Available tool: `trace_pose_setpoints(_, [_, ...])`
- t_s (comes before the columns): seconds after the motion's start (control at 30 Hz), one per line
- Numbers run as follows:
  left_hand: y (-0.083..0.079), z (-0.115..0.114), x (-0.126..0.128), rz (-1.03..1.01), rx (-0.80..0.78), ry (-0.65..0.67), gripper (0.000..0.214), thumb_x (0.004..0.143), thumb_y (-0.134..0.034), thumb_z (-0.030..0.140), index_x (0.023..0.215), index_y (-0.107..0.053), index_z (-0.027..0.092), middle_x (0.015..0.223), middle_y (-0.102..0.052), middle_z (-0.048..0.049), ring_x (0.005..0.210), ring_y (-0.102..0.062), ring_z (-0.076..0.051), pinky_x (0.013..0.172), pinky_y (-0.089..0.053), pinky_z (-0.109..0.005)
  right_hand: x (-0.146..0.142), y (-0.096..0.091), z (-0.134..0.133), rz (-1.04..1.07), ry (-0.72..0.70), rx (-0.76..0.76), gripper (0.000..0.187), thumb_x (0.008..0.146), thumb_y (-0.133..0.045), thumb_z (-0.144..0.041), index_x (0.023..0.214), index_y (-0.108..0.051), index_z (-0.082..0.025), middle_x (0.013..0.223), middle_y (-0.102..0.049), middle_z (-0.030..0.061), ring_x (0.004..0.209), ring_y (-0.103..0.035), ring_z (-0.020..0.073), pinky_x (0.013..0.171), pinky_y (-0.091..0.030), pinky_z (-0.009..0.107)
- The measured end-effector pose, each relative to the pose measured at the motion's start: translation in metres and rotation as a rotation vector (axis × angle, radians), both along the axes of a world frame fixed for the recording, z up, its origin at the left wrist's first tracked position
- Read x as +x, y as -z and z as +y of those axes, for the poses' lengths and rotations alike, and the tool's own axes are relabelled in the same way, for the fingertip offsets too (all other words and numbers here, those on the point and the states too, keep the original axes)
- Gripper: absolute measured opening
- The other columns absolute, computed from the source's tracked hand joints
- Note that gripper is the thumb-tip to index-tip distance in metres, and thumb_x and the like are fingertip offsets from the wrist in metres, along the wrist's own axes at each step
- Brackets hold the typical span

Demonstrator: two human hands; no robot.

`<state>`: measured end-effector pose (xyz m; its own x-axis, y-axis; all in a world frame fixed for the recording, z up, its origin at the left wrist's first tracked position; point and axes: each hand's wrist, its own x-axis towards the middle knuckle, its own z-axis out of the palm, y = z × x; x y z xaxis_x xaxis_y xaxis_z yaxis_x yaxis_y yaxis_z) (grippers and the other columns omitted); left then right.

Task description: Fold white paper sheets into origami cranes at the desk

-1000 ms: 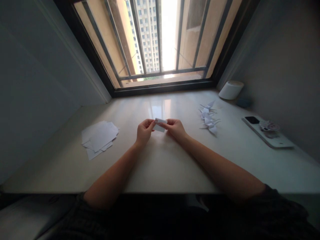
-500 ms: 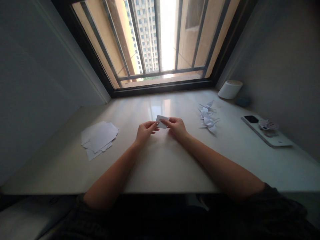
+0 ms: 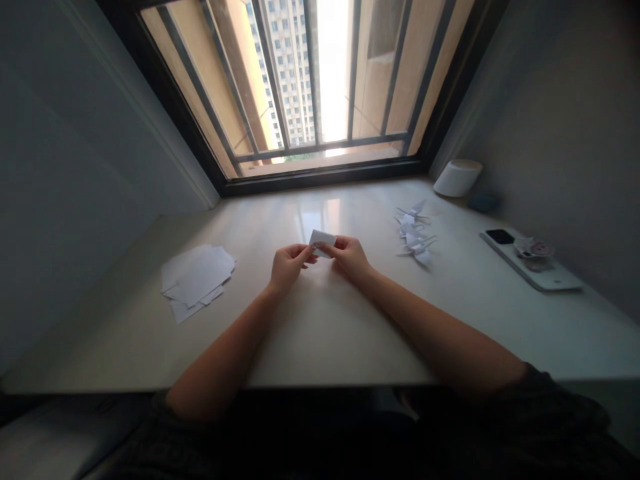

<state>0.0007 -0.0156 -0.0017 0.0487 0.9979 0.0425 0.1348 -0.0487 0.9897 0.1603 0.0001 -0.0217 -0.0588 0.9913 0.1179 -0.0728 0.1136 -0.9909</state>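
Note:
A small folded piece of white paper (image 3: 323, 239) is held just above the pale table (image 3: 320, 333) in the middle of the view. My left hand (image 3: 289, 264) pinches its lower left edge with curled fingers. My right hand (image 3: 350, 257) pinches its right side, fingers closed on it. Both forearms reach in from the near edge of the table.
A loose stack of white paper sheets (image 3: 196, 279) lies at the left. Several folded white paper cranes (image 3: 414, 230) sit at the right. Further right are a phone on a white tray (image 3: 530, 261), a white roll (image 3: 457, 177) and a barred window (image 3: 320, 87) behind.
The folded paper has been turned and lifted slightly between my fingers. My left fingertips shifted on its edge. Both hands stay in the same place.

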Motion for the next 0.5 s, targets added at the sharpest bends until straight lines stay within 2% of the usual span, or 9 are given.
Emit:
trace_pose_setpoints(0.2, [-0.0003,0.0021,-0.0018,0.019,-0.006,0.035,0.043,0.067,-0.071,0.056,0.079,-0.072,0.015,0.074,-0.073,-0.0092,0.064,-0.066,-0.017,0.055,-0.045,-0.025,0.0033,-0.0007,0.0001,0.055,-0.016,-0.03,0.037,0.063,-0.076,-0.052,0.065,-0.069,-0.016,0.061,-0.063,0.002,0.055,-0.051,0.0127,0.052,-0.036,0.026])
trace_pose_setpoints(0.37, [-0.0001,0.004,-0.002,0.012,-0.026,0.042,0.045,0.066,-0.071,0.058,0.079,-0.071,0.015,0.076,-0.073,-0.0095,0.065,-0.066,-0.017,0.056,-0.045,-0.025,0.0066,-0.0034,0.0053,0.02,0.013,0.019,0.043,0.067,-0.069,-0.058,0.057,-0.066,-0.016,0.053,-0.058,0.0003,0.053,-0.046,0.0112,0.055,-0.037,0.027])
trace_pose_setpoints(0.5, [0.0005,0.005,-0.0021,-0.002,-0.028,0.038,0.045,0.066,-0.071,0.058,0.078,-0.071,0.015,0.075,-0.073,-0.0093,0.065,-0.066,-0.017,0.056,-0.046,-0.025,0.0058,-0.0071,0.0066,0.052,0.021,0.006,0.047,0.066,-0.065,-0.064,0.054,-0.065,-0.018,0.055,-0.059,0.0013,0.055,-0.05,0.0125,0.056,-0.04,0.027])
